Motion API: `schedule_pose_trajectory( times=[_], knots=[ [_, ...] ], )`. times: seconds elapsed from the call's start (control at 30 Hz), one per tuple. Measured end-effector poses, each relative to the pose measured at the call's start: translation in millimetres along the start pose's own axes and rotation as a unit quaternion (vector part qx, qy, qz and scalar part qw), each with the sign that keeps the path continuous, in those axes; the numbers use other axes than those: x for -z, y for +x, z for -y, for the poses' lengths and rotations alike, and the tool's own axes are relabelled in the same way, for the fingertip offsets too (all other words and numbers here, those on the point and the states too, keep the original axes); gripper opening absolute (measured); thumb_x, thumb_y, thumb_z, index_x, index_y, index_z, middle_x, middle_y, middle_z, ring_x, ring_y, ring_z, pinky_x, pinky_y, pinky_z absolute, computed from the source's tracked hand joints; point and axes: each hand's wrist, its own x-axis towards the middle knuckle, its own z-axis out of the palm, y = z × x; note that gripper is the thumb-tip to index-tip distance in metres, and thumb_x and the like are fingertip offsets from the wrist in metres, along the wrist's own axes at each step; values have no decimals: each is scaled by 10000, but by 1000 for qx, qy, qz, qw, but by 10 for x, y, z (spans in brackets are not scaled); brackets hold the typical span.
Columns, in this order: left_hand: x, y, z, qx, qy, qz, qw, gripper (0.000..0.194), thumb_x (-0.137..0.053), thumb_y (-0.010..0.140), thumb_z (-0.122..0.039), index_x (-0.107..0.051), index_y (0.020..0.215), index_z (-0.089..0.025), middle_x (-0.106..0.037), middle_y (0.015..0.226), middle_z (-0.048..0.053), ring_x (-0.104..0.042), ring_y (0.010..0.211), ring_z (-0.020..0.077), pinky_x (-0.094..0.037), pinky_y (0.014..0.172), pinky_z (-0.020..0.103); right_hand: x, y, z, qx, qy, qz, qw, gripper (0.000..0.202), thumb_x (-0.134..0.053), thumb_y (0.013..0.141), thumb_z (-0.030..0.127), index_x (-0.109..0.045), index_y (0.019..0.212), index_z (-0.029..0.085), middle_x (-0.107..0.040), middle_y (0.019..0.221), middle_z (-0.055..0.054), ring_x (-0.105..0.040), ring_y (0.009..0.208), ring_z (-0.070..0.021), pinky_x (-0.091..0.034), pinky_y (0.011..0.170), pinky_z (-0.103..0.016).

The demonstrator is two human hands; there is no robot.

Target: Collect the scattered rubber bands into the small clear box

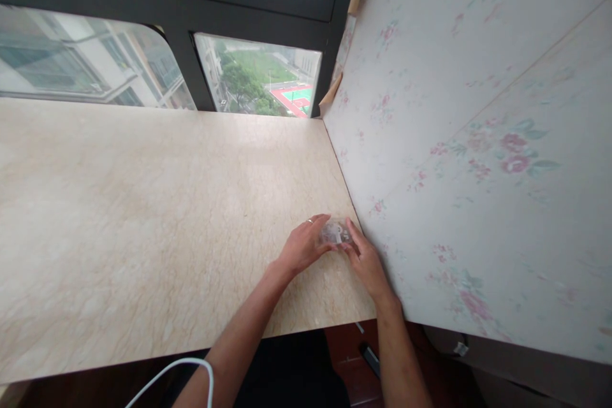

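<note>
A small clear plastic box [336, 233] is between my two hands at the right end of the marble-patterned sill, close to the wallpapered wall. What lies inside it is too small to make out. My left hand [306, 243], with a ring on one finger, grips the box's left side between thumb and fingers. From the right, my right hand [364, 258] holds the opposite side, its fingertips around the edge. Whether the box rests on the sill or is slightly raised, I cannot tell.
The pale marble sill [143, 223] stretches to the left. Dark window frames [253, 13] stand behind it. Floral wallpaper [478, 140] covers the wall on the right, peeling near the window corner. A white cable [182, 362] loops at the lower left. A dark object [370, 358] lies below the front edge.
</note>
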Motion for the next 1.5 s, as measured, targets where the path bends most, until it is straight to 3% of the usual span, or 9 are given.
schedule_pose_trajectory(
  times=[0.4,0.77,1.5],
  knots=[
    [-79,-30,68,13,-31,-30,999,627,-699,775,-400,-424,1313,-234,-529,1325,115,-542,1181,276,-441,986,472,-1,-1,42,-24,20,-9,999,538,-561,878,382,-441,1392,279,-434,1445,-31,-373,1345,-225,-227,1136,-474],
    [-122,-25,136,-4,-125,-60,990,559,-722,758,-345,-487,1247,-211,-549,1251,113,-536,1160,246,-474,953,454,-27,-4,-1,-22,-9,-17,1000,570,-551,881,436,-429,1405,246,-427,1448,-60,-379,1341,-235,-256,1127,-473],
    [-100,-36,94,3,-11,-34,999,556,-712,765,-327,-478,1252,-197,-553,1295,130,-507,1215,282,-412,1022,480,7,65,53,-12,-52,-24,998,498,-625,826,325,-549,1311,245,-539,1351,-58,-488,1260,-247,-331,1096,-458]
  ],
)
